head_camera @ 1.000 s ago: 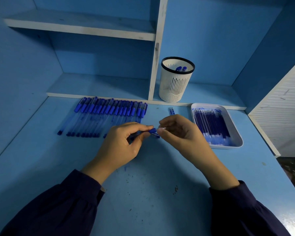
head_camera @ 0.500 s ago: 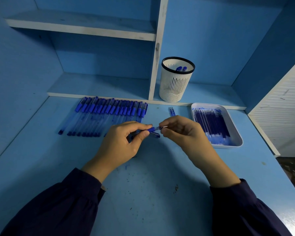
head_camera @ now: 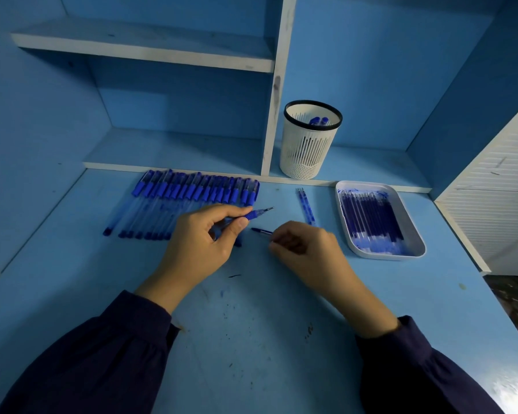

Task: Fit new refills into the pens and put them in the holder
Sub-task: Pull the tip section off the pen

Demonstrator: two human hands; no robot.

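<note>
Now the hands have parted: the left hand grips the pen just over the desk, its axis running left-right with the tip pointing right and slightly away, while the right hand has dropped to pinch a blue piece on the desk.

Readable writing: none in this view.
Row of pens: any print on the barrels or caps is too small to read.
Holder: white slotted wall with a black rim, no label that can be read.
Refill tray: white rim, no mark that can be read.
</note>
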